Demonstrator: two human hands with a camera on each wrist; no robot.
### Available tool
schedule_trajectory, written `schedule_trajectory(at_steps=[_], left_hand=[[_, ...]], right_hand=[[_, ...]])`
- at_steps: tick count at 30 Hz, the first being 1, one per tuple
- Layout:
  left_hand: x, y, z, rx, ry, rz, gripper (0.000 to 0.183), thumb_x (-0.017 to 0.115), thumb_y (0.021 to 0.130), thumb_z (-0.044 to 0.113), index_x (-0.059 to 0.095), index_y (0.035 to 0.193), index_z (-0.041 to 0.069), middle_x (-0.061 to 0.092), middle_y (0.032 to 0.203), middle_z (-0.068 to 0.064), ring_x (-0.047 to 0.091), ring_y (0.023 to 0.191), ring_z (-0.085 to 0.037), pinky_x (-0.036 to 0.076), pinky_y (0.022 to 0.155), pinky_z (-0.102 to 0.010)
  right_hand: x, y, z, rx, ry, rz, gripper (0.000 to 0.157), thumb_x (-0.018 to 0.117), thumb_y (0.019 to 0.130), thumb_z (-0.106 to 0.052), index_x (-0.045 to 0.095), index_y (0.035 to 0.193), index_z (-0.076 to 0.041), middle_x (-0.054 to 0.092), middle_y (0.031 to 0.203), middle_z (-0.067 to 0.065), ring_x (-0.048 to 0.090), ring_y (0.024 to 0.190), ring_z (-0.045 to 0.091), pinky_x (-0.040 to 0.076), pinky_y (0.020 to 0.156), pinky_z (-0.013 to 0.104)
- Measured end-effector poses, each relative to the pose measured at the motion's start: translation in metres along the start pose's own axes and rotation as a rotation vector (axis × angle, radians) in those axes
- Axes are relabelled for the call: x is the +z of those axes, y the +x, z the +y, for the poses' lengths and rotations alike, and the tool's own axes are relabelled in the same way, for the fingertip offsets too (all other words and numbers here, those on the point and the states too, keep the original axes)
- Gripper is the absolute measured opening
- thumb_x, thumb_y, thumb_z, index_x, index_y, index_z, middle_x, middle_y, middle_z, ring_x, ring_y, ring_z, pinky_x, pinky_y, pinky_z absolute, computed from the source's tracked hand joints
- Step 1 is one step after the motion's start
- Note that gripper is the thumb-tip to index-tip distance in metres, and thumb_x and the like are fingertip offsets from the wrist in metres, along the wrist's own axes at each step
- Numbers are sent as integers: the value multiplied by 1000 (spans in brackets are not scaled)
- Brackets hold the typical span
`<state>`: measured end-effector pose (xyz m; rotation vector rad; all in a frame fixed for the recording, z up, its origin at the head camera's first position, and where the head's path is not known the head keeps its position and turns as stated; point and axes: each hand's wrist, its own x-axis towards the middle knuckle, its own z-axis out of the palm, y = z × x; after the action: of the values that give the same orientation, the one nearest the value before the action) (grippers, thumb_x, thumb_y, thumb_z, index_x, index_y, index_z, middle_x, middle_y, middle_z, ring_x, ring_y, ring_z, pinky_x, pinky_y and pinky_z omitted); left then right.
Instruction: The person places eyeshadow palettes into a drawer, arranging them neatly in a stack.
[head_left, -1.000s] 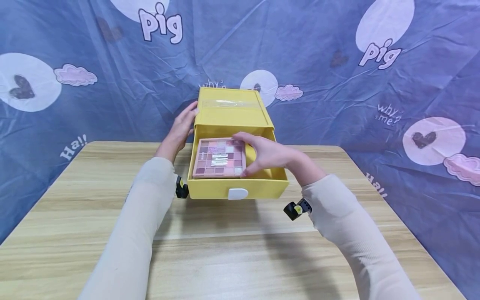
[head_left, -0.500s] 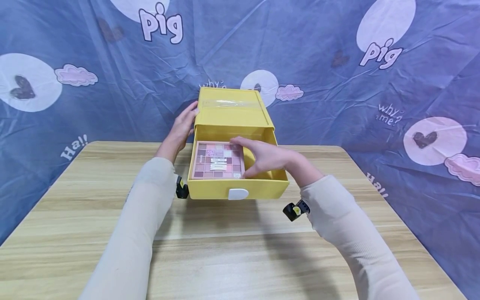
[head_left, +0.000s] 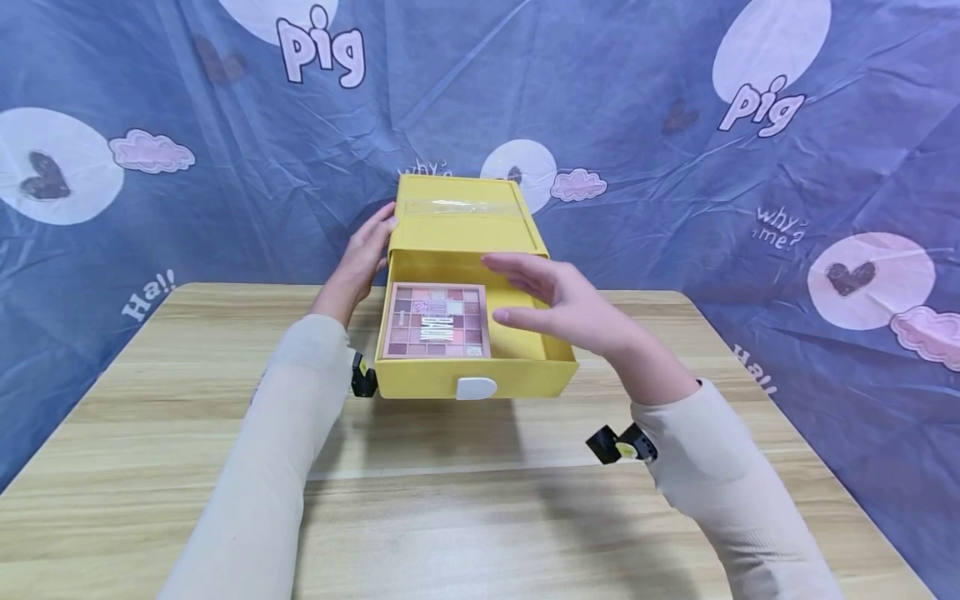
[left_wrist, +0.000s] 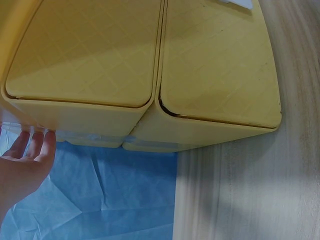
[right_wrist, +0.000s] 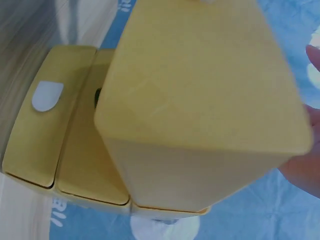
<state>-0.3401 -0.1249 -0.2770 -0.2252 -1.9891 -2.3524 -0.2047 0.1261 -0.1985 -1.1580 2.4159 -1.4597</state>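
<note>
A pink eyeshadow palette (head_left: 437, 323) with a grid of shades lies flat in the left part of the pulled-out yellow drawer (head_left: 420, 381). Over the drawer's right side hovers my right hand (head_left: 573, 302), thumb and fingers spread apart, holding nothing and clear of the palette. My left hand (head_left: 365, 257) rests with fairly straight fingers against the left side of the yellow drawer cabinet (head_left: 468, 229). In the left wrist view, the fingertips of that hand (left_wrist: 27, 167) touch the cabinet's side. Only part of my right hand (right_wrist: 302, 172) shows in the right wrist view, behind the drawer.
Closed lower drawers (right_wrist: 37, 135) sit beneath the pulled-out one. A white pull tab (head_left: 476, 388) marks the front of the top drawer. The cabinet stands on a wooden table (head_left: 450, 517), before a blue printed cloth (head_left: 637, 100). Clear tape crosses the cabinet's top.
The palette has come down from a slight tilt to lie flat in the drawer. My right hand has let go of it and moved up and right. The left hand stays put.
</note>
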Motion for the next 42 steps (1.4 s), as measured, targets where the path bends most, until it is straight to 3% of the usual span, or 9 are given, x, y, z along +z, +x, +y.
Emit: schedule_trajectory(at_steps=[7, 12, 21, 29, 37, 42], left_hand=[[-1, 1, 1, -5, 2, -4, 50, 47, 86, 29, 35, 133, 21, 38, 130, -4, 37, 112, -18, 26, 93, -41], [-1, 1, 2, -17, -4, -5, 50, 48, 86, 28, 35, 133, 21, 39, 129, -6, 37, 112, -19, 27, 92, -41], [0, 1, 3, -32, 16, 2, 50, 50, 85, 29, 36, 133, 23, 39, 130, -4, 37, 113, -17, 27, 92, -41], [-1, 1, 5, -43, -13, 0, 51, 50, 85, 27, 36, 133, 22, 39, 129, -7, 38, 112, -18, 29, 91, -39], [0, 0, 6, -51, -47, -8, 51, 50, 85, 25, 35, 133, 21, 41, 128, -11, 40, 112, -20, 30, 91, -39], [1, 0, 5, -58, -49, -5, 51, 51, 85, 25, 35, 133, 21, 42, 127, -12, 41, 111, -21, 30, 91, -39]], right_hand=[[13, -28, -11, -116, 135, 120, 50, 55, 77, 11, 38, 124, 8, 46, 121, 15, 41, 112, 25, 30, 93, 34], [24, -46, -11, -181, 186, 156, 45, 52, 78, 13, 38, 121, 12, 47, 117, 22, 43, 107, 32, 32, 91, 37], [56, -81, -4, -250, 278, 201, 32, 47, 80, 13, 45, 112, 14, 52, 107, 22, 50, 100, 28, 40, 84, 32], [87, -101, 23, -100, 340, 212, 26, 47, 82, 10, 48, 108, 13, 56, 100, 21, 54, 93, 28, 42, 80, 34], [105, -100, 49, 175, 402, 262, 31, 54, 83, -1, 48, 110, 12, 55, 97, 26, 56, 88, 27, 43, 79, 31], [112, -93, 53, 223, 451, 324, 34, 54, 83, -4, 46, 112, 13, 55, 96, 28, 58, 84, 22, 42, 81, 30]])
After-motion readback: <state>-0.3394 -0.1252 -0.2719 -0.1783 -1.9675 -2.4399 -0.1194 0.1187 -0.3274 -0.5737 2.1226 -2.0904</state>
